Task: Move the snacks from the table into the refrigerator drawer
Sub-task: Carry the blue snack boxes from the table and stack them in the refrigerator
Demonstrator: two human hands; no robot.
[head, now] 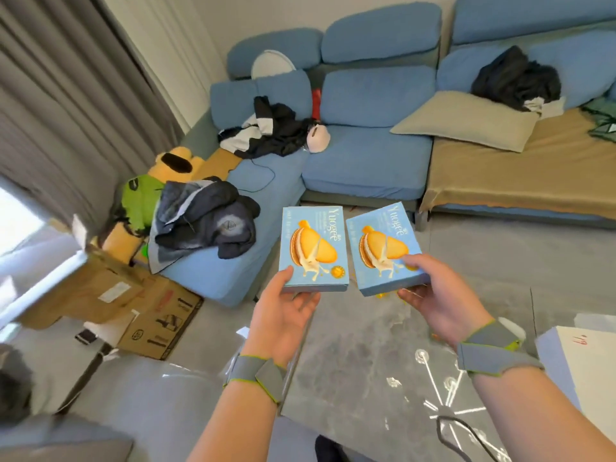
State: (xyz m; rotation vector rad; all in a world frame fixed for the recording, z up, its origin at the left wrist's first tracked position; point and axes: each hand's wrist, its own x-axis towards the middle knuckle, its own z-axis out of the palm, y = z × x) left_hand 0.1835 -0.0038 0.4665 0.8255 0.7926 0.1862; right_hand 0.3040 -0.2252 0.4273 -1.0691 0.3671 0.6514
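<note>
Left hand (283,311) gripping left snack box (313,250), right hand (440,301) gripping right snack box (383,248)

The 2 bare forearms rise from the lower edge, the left forearm (233,421) slanting toward 1 o'clock and the right forearm (533,415) toward 11 o'clock. A grey strap wraps each wrist. The left hand (283,315) lies palm-up, its thumb on top of the left box (313,248) at the 7 o'clock corner. The right hand (443,301), at 3 o'clock from the left and apart from it, pinches the right box (386,248) at the 5 o'clock corner, thumb above, fingers beneath.
</note>
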